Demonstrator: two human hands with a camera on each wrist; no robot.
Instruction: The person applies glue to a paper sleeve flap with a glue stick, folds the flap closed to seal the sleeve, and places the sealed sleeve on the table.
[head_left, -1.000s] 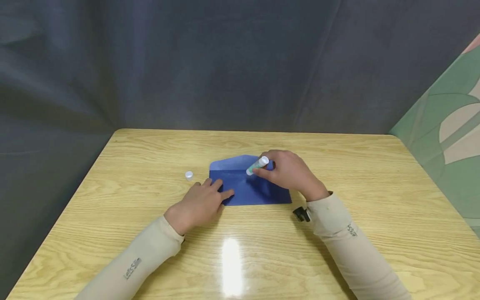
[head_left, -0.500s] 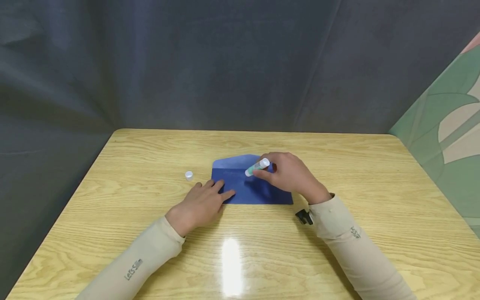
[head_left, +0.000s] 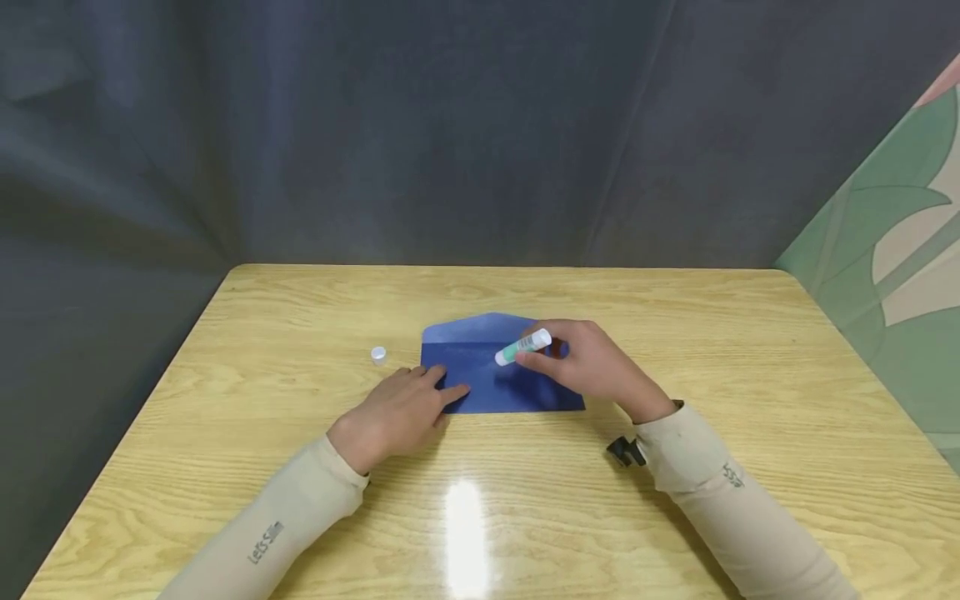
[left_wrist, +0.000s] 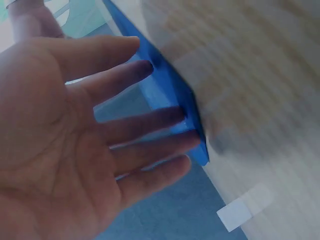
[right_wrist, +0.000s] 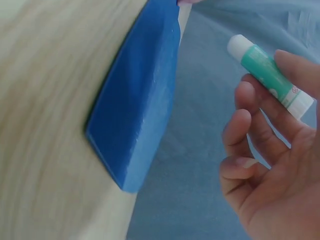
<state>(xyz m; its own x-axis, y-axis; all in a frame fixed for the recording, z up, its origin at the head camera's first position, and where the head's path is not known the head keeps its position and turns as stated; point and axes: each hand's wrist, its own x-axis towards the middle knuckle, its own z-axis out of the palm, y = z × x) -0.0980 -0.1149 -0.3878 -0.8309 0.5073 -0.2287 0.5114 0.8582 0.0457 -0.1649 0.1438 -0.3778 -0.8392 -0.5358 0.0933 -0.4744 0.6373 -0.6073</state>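
A blue envelope (head_left: 480, 392) lies on the table with its flap (head_left: 465, 330) unfolded toward the far side. My left hand (head_left: 401, 410) rests its outstretched fingers on the envelope's left end; the left wrist view shows the palm (left_wrist: 55, 135) and spread fingers. Between thumb and fingers, my right hand (head_left: 596, 358) pinches a white and green glue stick (head_left: 522, 347), tilted over the envelope's middle. In the right wrist view the glue stick (right_wrist: 270, 75) is held apart from the envelope (right_wrist: 137, 105). No cap covers its lower end that I can make out.
A small white cap (head_left: 378, 355) stands on the table left of the envelope, also visible in the left wrist view as a white cap (left_wrist: 234, 216). The wooden table (head_left: 300, 308) ends at a dark curtain (head_left: 420, 133). A patterned green cloth (head_left: 900, 250) hangs at right.
My right hand has shifted a little right and nearer to me, and the glue stick leans flatter. My left hand stays on the envelope with hardly any movement.
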